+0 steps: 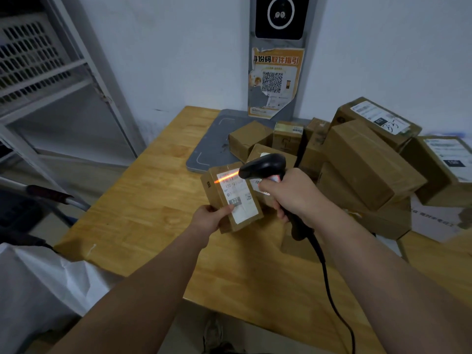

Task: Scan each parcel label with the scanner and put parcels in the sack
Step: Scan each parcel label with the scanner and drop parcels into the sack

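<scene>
My left hand (pixel 210 214) grips a small cardboard parcel (pixel 217 190) by its lower left corner, tilted above the wooden table (pixel 143 200), its white label facing me. My right hand (pixel 288 192) grips the handle of a black corded scanner (pixel 265 164), whose head points left at the label. An orange-red scan line lies across the label's top. A white sack (pixel 43 290) lies at the lower left, beside the table's near corner.
Several cardboard parcels (pixel 362 159) are piled on the table's right side, some with white labels. A grey scale pad (pixel 217 139) lies at the back, under a wall poster with a QR code. Metal shelving (pixel 51 80) stands at the left. The scanner cable trails down over the table's front.
</scene>
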Motion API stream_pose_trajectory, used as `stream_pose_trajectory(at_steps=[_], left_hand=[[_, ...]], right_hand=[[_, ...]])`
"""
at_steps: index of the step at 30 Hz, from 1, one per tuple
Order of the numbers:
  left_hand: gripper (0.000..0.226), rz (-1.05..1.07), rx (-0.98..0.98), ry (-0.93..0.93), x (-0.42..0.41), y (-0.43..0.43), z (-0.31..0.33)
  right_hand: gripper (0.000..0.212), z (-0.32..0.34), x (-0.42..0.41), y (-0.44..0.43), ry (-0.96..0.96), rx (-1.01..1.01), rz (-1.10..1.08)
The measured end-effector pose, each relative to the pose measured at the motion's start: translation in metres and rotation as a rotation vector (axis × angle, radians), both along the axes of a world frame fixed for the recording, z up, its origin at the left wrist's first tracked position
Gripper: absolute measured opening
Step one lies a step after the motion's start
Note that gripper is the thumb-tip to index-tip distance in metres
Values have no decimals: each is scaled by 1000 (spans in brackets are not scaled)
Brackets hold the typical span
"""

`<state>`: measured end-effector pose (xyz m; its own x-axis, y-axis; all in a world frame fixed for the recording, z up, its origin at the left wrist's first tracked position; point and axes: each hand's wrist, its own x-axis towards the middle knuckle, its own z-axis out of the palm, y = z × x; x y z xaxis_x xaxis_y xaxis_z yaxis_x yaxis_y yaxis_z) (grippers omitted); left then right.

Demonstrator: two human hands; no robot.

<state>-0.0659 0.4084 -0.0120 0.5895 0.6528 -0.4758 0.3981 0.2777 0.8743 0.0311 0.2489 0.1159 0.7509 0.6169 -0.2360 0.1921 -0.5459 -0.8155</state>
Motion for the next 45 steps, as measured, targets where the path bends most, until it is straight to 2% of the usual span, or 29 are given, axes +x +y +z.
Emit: stream_pose_trajectory(at_steps=[10,14,20,24,29,32,34,36,39,40,43,45], left_hand=[[50,34,-20,-40,-12,-9,10],[48,31,-9,-62,-32,-10,16],[28,94,19,-112,-111,-7,23],[33,235,72,-107,-197,9,19],[56,385,259,51,-314,31,3],[75,401,317,185,-382,44,-15],[72,442,296,277,-420,49,-27],[69,459,286,407,-449,51,-37],[72,419,232,597,-478,57,-58],[72,409,193,620,-483,60,-65],[66,434,6,571,-487,65,-80],[61,447,-82,558,-487,67,-85]], right_hand=[[21,-8,-10,-8,53,51,1],[22,-10,-27,-1,134,95,-3],[21,-20,-87,23,307,171,29],[25,-43,-153,49,367,198,86],[10,-100,-247,75,408,167,72],[17,-142,-294,76,313,95,71],[27,-167,-314,73,238,96,48],[27,-191,-328,72,245,125,34],[66,-223,-348,81,292,63,51],[69,-233,-353,85,300,27,53],[45,-246,-364,96,251,-81,-7],[30,-237,-370,95,195,-26,-61]])
